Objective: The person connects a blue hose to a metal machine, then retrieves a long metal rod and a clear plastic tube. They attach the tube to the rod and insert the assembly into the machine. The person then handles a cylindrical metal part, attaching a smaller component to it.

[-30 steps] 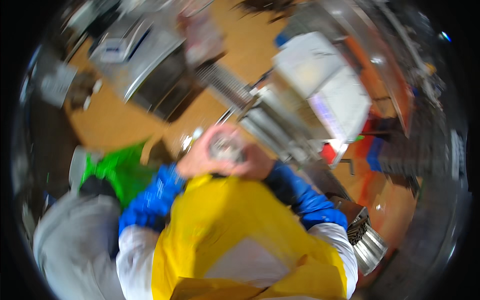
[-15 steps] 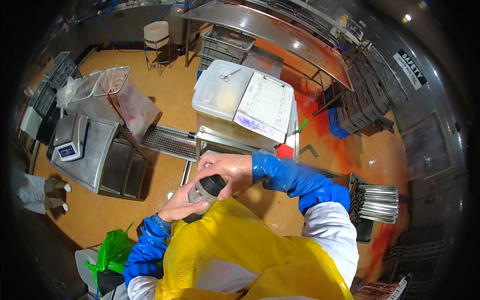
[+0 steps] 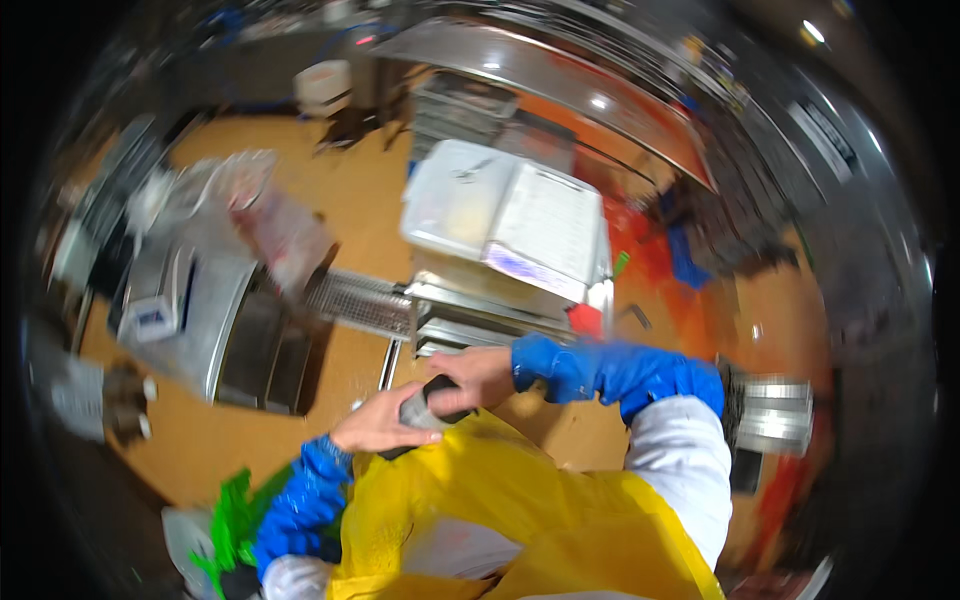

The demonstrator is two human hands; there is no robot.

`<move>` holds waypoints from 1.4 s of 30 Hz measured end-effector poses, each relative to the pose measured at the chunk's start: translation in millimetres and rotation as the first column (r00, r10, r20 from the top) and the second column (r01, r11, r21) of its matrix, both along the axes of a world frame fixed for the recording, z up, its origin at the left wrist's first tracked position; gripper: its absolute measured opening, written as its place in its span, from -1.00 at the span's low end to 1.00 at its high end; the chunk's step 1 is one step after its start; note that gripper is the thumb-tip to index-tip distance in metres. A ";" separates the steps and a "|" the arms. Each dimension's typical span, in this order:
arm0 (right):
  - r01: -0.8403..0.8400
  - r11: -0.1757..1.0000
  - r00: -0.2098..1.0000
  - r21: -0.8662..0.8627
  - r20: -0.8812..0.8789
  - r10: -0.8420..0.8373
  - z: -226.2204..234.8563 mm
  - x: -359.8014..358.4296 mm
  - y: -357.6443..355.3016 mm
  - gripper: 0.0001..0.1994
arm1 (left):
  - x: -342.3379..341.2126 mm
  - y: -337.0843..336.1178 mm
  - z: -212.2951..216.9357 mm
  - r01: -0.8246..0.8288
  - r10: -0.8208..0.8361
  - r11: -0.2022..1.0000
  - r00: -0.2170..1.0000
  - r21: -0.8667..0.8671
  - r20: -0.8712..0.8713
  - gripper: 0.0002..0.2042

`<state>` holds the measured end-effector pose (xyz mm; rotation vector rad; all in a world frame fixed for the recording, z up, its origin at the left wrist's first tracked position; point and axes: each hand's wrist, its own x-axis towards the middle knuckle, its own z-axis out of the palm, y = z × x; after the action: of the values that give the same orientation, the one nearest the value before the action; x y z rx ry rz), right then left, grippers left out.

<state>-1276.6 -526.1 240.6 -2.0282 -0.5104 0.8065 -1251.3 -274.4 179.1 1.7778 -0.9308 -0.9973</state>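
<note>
In front of my yellow apron (image 3: 440,480) I hold a small clear bottle (image 3: 413,410) with a black lid (image 3: 438,390), slightly tilted. My left hand (image 3: 380,420) is wrapped round its body. My right hand (image 3: 478,374) grips the black lid from above. The bottle's lower end is partly hidden behind my left hand and the apron. Motion blurs the picture, so finger details are soft. Beyond my hands stands a lidded translucent tub (image 3: 450,210), with scissors (image 3: 478,168) and a clipboard with paper sheets (image 3: 548,225) on top.
At left are a scale (image 3: 158,292) on a steel table (image 3: 225,320), a clear plastic bag (image 3: 285,235) and a person's legs (image 3: 120,400). A green bag (image 3: 235,520) lies lower left. Metal tubes (image 3: 775,415) are at right. A long steel table (image 3: 540,70) runs along the back.
The view has shifted, so the surroundings sit lower and further right, and blur. My right hand has turned round the lid, its fingers now closer together. The left hand keeps its hold.
</note>
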 end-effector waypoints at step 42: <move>0.787 -0.609 -0.241 0.096 -0.861 -0.448 -312.8 -101.4 172.9 -0.32 | 66.0 -146.4 -168.3 0.962 -0.975 0.022 -0.039 0.272 0.217 -0.12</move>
<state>-1378.0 -353.1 -72.2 -0.4729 0.9933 -0.3168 -1185.3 -420.8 10.7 1.0181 -2.6992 -1.5118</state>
